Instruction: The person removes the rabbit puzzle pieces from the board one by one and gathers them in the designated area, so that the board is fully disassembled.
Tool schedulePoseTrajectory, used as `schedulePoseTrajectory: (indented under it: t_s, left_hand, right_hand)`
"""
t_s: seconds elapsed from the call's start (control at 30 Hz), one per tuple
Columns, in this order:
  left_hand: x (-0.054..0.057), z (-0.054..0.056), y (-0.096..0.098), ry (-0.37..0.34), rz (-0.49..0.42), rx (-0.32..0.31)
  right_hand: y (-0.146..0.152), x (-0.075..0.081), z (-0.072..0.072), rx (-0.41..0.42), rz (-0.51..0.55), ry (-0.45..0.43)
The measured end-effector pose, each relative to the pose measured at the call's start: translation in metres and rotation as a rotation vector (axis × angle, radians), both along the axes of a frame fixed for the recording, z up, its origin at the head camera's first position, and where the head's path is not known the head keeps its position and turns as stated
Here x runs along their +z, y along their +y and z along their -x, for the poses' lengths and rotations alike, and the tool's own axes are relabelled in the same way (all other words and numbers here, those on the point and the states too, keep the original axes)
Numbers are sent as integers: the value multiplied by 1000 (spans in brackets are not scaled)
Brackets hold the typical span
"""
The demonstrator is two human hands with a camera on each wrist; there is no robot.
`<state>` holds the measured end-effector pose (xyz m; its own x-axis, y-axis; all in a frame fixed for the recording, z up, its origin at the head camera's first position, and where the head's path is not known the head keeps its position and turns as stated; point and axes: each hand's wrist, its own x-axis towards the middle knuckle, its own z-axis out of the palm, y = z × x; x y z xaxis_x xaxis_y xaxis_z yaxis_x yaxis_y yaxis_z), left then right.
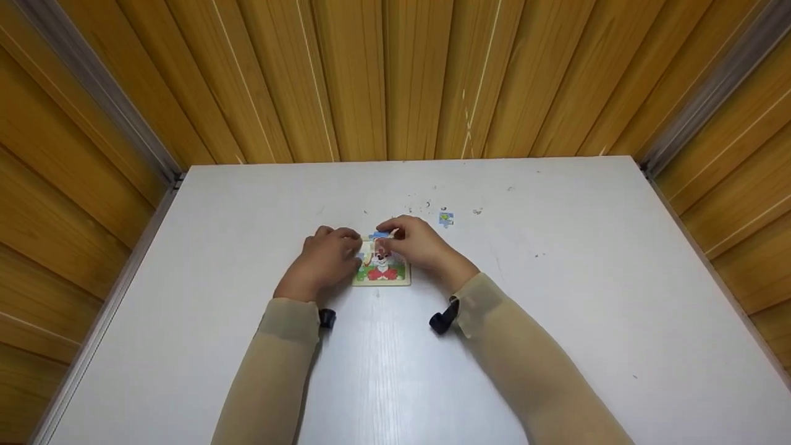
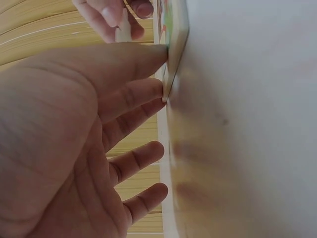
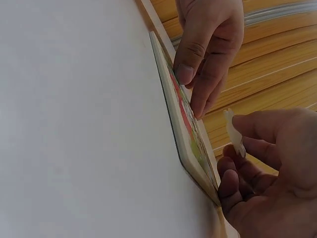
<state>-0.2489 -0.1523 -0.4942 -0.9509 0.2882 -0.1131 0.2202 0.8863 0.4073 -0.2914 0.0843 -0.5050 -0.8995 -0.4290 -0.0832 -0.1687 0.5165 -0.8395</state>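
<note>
tan sleeves lead to hands flanking the puzzle, both seemingly touching it.

On my head feed the light is moderate and mostly even, its source out of sight. A pale glare runs down the smooth white counter between the beige fabric sleeves, which cast soft shadows. Thin bright streaks line the yellow-brown wood-grain panelled wall, and the wide lens splays its boards toward the corners. I find the small printed jigsaw puzzle short on detail there. My wrist feeds look dimmer and greyer: the left hand throws blurred finger shadows, and fine texture is smeared.
</note>
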Motion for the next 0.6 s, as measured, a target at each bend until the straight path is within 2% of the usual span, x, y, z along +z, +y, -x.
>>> schedulePoseTrajectory:
  t_s: [0.13,0.27,0.43,0.6]
  left_hand:
    - [0,2,3,9,7,9]
    - [0,2,5,-2,2,26]
    - [0,3,7,-3,-10,24]
    - [1,5,9,-1,-7,20]
  right_hand:
    - [13,5,0,-3,10,-3]
    - [34,12,0,-5,-24,42]
    - [70,23,4,-50,-54,98]
    - [100,36,4,-109,-10,111]
